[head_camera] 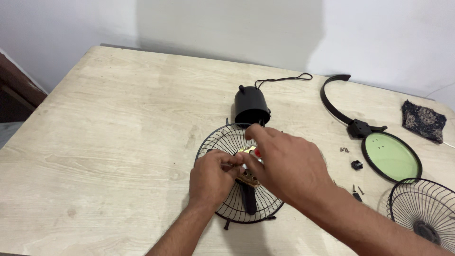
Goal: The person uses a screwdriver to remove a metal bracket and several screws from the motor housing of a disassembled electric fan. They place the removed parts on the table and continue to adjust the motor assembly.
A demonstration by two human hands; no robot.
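A black wire fan grille (215, 140) lies flat on the pale wooden table (118, 132). In its middle sits a bare motor with brass-coloured and red parts (251, 152), partly hidden by my hands. My left hand (211, 178) has its fingers closed at the motor's left side, pinching something small that I cannot make out. My right hand (284, 163) reaches over the motor from the right, fingertips on its top. A black motor cover (250, 105) with a cord lies just behind the grille.
To the right lie a black curved bracket on a round green-faced base (391, 156), a second wire grille (424, 213), several loose screws (344, 150) and a small black part (357, 165). A dark cloth (423, 120) sits at the far right. A white wall stands behind.
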